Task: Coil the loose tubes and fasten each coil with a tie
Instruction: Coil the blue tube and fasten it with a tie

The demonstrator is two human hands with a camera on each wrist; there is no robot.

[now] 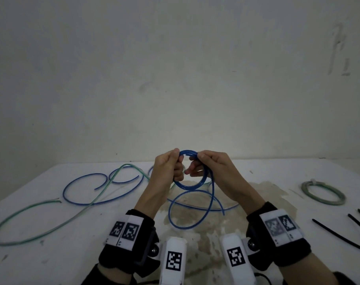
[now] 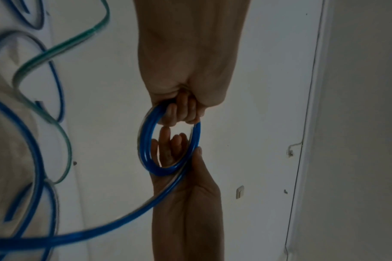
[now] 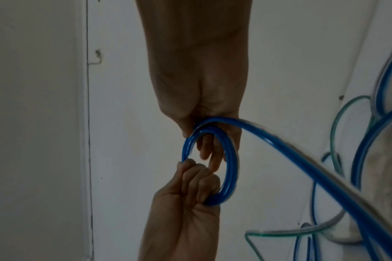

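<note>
A small blue tube coil is held up above the white table, between both hands. My left hand grips its left side with curled fingers. My right hand grips its right side, thumb on top. The coil has a few turns, and the blue tube's loose tail drops from the right hand and loops on the table. A second loose blue tube and a loose green tube lie at the left.
A tied green coil lies at the far right of the table. Several black ties lie near the right edge. A stained patch marks the table's middle. A bare wall stands behind.
</note>
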